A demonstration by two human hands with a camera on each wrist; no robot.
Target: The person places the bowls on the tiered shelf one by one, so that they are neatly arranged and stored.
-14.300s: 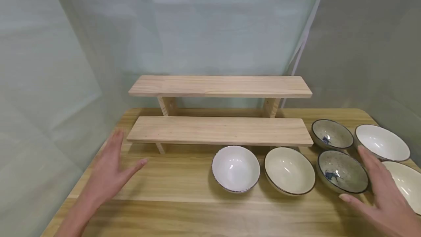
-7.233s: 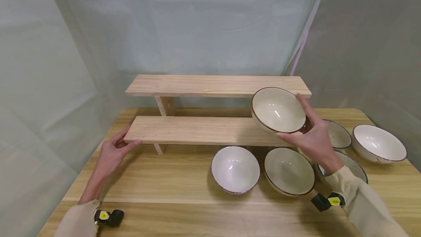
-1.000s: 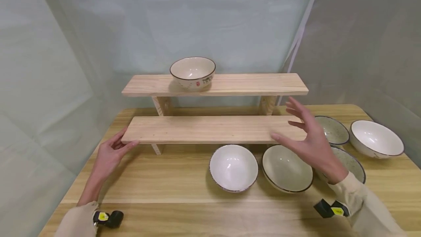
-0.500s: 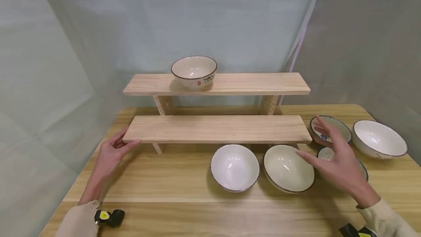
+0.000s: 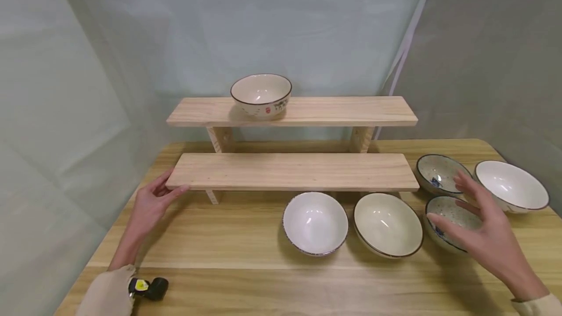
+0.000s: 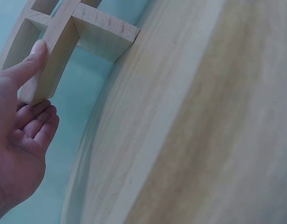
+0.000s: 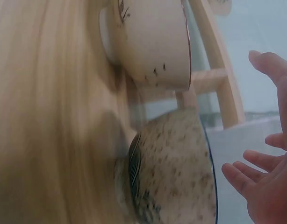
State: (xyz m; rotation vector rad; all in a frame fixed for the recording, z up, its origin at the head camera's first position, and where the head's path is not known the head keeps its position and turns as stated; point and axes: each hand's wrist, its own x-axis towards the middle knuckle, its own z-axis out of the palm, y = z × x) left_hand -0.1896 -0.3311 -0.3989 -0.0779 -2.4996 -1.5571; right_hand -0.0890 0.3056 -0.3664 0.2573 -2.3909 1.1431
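Observation:
My left hand grips the left end of the lower board of a two-tier wooden shelf; in the left wrist view the thumb lies on one face and the fingers curl under the other. My right hand hovers over the right side of the table with fingers spread, holding nothing. Nearest it is a speckled grey bowl, partly hidden by the hand, and a second speckled bowl stands just behind. On the upper board sits a cream bowl with a dark rim.
A white bowl and a cream bowl stand in front of the shelf on the wooden table. Another white bowl is at the far right. Pale cloth hangs behind the table.
Over the last second my right hand has drawn back from the shelf, to the right and down, over the speckled bowls. Earlier it carried the cream bowl, now on the upper board.

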